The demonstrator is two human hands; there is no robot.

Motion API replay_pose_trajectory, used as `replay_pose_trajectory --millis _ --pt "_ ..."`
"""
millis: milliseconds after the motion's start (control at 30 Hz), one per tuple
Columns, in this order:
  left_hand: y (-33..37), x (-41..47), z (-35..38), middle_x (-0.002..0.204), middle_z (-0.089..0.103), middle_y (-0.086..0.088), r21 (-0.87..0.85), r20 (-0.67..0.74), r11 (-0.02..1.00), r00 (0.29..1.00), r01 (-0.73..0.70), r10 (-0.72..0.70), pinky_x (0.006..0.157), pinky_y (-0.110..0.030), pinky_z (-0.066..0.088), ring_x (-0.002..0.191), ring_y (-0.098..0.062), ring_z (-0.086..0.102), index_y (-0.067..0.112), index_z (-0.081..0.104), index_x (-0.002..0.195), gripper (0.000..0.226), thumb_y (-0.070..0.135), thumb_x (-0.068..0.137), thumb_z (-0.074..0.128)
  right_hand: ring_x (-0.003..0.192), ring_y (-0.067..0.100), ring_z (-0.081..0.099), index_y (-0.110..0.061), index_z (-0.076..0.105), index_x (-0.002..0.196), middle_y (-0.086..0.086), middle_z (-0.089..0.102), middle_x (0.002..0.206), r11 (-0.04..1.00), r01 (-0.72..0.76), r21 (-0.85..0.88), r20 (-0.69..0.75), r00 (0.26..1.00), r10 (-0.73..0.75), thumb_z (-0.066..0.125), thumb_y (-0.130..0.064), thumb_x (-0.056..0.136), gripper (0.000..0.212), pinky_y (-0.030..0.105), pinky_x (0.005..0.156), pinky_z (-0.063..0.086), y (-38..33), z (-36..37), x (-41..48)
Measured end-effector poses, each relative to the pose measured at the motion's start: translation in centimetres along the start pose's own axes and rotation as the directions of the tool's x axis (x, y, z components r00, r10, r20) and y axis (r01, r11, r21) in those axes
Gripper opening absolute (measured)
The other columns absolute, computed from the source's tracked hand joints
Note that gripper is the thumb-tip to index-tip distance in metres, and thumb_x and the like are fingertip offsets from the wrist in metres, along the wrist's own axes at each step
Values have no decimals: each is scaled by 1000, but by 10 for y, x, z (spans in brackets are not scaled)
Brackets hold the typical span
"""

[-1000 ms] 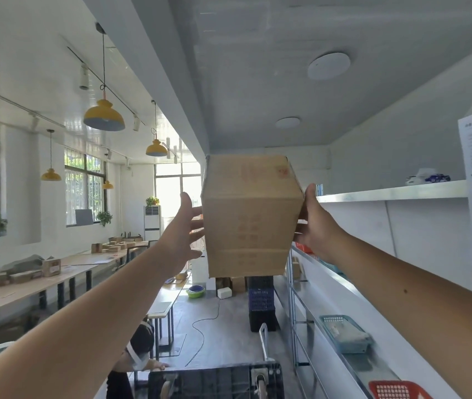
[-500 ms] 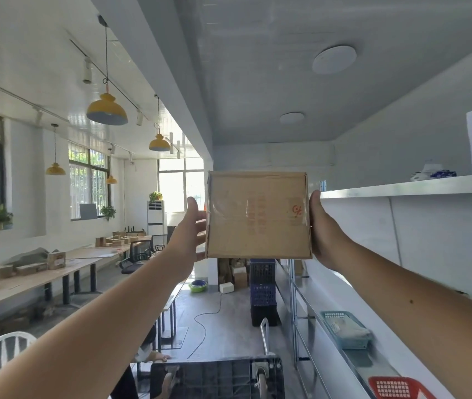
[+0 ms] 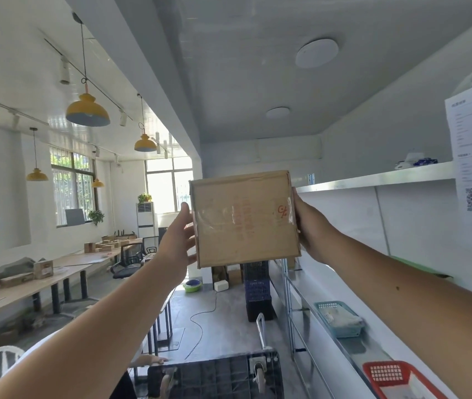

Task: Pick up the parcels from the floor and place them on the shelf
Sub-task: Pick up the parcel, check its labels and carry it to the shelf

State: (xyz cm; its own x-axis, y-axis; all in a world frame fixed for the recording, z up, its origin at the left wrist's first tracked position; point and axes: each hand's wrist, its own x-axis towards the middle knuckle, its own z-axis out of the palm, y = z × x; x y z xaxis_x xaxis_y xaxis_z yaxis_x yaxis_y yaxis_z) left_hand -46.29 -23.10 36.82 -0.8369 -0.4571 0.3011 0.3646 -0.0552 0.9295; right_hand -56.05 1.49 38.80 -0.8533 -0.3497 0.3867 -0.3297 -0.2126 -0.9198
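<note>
While the parcel point(image 3: 244, 218) hangs at arm's length mid-frame, it's on no shelf yet, so treat this as the lift-and-place step.

Hands:
- Left hand point(image 3: 178, 240): fingers near straight and spread, tips on the parcel's left edge. It presses inward and doesn't wrap.
- Right hand point(image 3: 312, 228): palm on the right side, thumb up along the edge. Its fingers are behind the cardboard, so I can't tell whether they're curled or straight.

The parcel is clamped between the two, taped face toward you, right side a bit higher.

The top shelf point(image 3: 372, 178) runs off right of the parcel. The parcel's top edge looks about level with the shelf's front lip, so my read is you need more height.

How to do it:
- Raise until the bottom edge clears the lip, then go right. Set it down and push it in with flat palms.
- The grip looks like friction only, so hold pressure even and don't ease one side first.
- Level the parcel before it touches down.
- A small white-and-blue item point(image 3: 417, 162) sits further right on that shelf. Land short of it.
- A trolley point(image 3: 214, 378) sits bottom centre, below the parcel. A slip likely lands there.
</note>
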Motion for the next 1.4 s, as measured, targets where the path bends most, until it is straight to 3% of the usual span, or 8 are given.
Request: replay_pose_trajectory --millis 133,333,433,600,767,967,1133,1400 --pt "0 5 -5 78 80 4 -31 -8 999 1000 -19 19 77 -39 53 82 -21 69 20 71 98 57 70 101 46 108 18 70 -26 77 120 -3 78 115 1000 12 2 8 1000 -12 45 -65 103 53 35 96 54 10 -6 2" --pt "0 8 -5 89 81 0 -39 39 999 999 -18 19 74 -39 57 83 -23 73 17 73 107 60 71 99 48 100 28 63 -20 74 107 8 70 111 996 13 88 9 1000 -14 46 -41 108 35 43 94 52 25 -17 4" --pt "-4 8 -2 94 80 0 -62 42 998 999 -8 11 67 -37 59 87 -23 74 22 75 109 55 70 99 49 83 17 67 -26 77 109 -1 75 103 995 4 95 -10 1000 -3 46 -49 107 39 28 66 54 25 -19 4" --pt "-7 9 1 92 81 4 -88 57 996 998 -6 11 58 -33 60 83 -20 73 20 75 122 57 67 101 50 111 26 64 -24 75 132 9 72 136 998 -58 13 54 997 57 35 -69 104 66 38 88 50 28 -23 7" --pt "-12 12 2 90 81 3 -126 93 992 996 -1 13 48 -25 56 61 -10 73 15 75 123 54 60 103 54 97 27 62 -28 83 95 3 74 102 997 -71 -18 61 996 72 31 -77 99 71 39 86 51 34 -28 11" --pt "-15 15 2 100 81 -1 -110 104 994 995 13 -1 57 -26 59 77 -15 76 13 77 100 33 42 104 60 124 37 68 -26 76 127 4 78 127 993 -87 -74 93 991 94 56 -74 92 63 49 95 54 43 -33 15" --pt "-23 19 1 110 73 -15 -158 63 987 997 44 -34 105 -48 57 101 -32 73 10 63 84 38 41 105 61 106 35 74 -16 70 133 8 81 118 995 -97 -16 102 990 98 67 -53 97 52 43 81 54 53 -35 20" --pt "-18 26 -3 104 73 -15 -41 26 999 1000 11 -10 80 -39 61 87 -29 74 6 63 106 37 42 107 59 83 19 81 -33 63 128 -3 84 109 993 -113 -41 194 974 119 74 -22 96 36 41 60 62 60 -34 22"
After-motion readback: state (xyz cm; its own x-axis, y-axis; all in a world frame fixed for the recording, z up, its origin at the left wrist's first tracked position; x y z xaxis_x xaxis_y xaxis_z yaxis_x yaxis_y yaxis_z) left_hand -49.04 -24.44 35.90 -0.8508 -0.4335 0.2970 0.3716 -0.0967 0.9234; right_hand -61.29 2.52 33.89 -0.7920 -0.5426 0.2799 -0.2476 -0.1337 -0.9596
